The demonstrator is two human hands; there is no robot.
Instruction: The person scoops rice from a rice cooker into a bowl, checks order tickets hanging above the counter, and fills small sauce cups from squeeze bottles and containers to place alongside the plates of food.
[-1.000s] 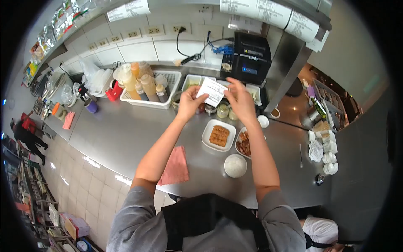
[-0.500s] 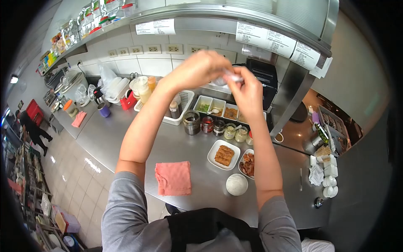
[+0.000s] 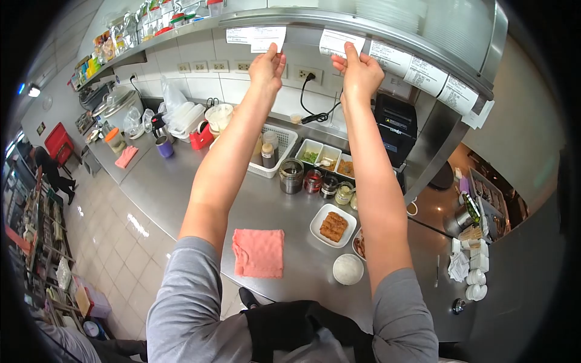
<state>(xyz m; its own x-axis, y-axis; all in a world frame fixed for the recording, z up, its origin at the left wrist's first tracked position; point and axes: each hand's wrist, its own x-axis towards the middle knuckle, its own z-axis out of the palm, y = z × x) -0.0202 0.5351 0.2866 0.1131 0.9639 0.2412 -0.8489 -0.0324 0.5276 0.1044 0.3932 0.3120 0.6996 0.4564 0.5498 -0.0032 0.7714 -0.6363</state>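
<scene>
Both of my arms reach up to the metal ticket rail. My left hand (image 3: pixel 266 71) has its thumb on a printed paper slip (image 3: pixel 270 36) at the rail's left part, its fingers curled beneath. My right hand (image 3: pixel 362 75) pinches another paper slip (image 3: pixel 336 42) further right, thumb flat on its face. A row of more paper slips (image 3: pixel 426 75) hangs along the rail to the right. On the steel counter below are a white dish of browned, fried-looking food (image 3: pixel 333 226), a bowl of white rice (image 3: pixel 348 269) and a folded pink cloth (image 3: pixel 259 253).
A black printer (image 3: pixel 395 128) stands behind my right forearm. Sauce jars (image 3: pixel 291 176) and a tray of garnish tubs (image 3: pixel 310 151) line the counter's back. A white basket (image 3: pixel 284 154) holds bottles. Stacked white cups (image 3: pixel 477 261) sit at right. Another person (image 3: pixel 51 172) is far left.
My hands were together lower down, around some white paper. They have moved apart and up to the rail, each at a slip. The view has shifted slightly.
</scene>
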